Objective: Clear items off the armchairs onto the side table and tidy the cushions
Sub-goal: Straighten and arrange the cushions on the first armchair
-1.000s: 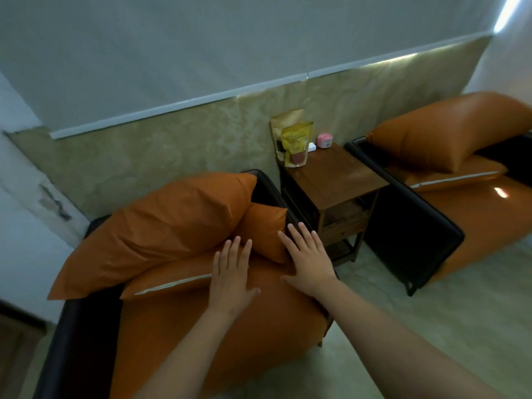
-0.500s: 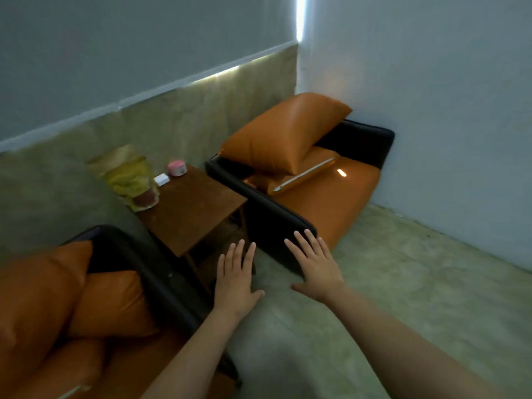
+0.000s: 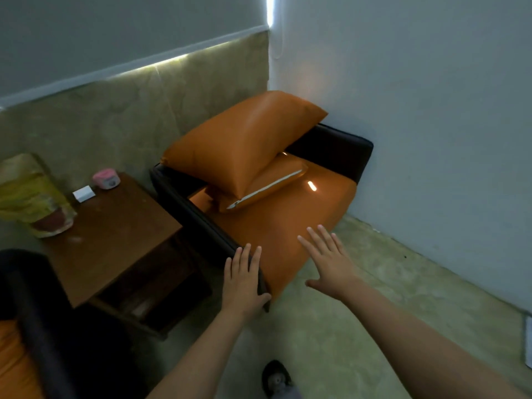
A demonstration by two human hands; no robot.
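We are holding our left hand over the arm of the armchair and our right hand over its seat, both flat and empty, a big cushion leaning on a small cushion at its back

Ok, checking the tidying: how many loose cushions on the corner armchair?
2: a large cushion leaning at the back, and a smaller cushion with a pale stripe partly under it. More could hide behind.

Seat front bare; stacked cushions block rear, black armrest left.
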